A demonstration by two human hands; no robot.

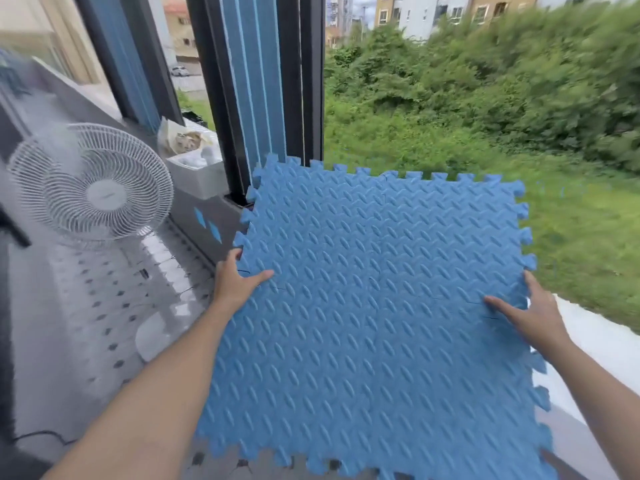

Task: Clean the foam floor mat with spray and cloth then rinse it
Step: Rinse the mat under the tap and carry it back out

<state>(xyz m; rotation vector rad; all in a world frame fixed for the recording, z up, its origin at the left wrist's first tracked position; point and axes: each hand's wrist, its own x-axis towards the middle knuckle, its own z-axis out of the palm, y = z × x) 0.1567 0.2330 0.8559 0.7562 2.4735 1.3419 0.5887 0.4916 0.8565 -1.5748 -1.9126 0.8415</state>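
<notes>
Blue foam floor mat (374, 299), square with jigsaw-toothed edges and a raised diamond-plate pattern, held up flat and tilted at an open window, its far edge reaching out past the sill over grass (450, 147) and bushes (502, 74). Left hand (235, 282) gripping the mat's left edge, thumb lying on the top surface, fingers curled around the toothed border. Right hand (530, 313) gripping the right edge the same way, thumb stretched across the top, fingers wrapped behind the edge and mostly hidden. Both bare forearms reaching in from the bottom corners. To the left, a white standing fan (91, 185) on a pale floor with dark diamond insets (86, 306), its round base just beside the left forearm. Behind the fan, a white box (197, 174) near the dark window frame (228, 98), with a crumpled bag above it. More blue mats (252, 81) standing upright in the frame. White ledge (595, 341) below the right hand. Apartment buildings (450, 8) beyond the greenery, blurred.
</notes>
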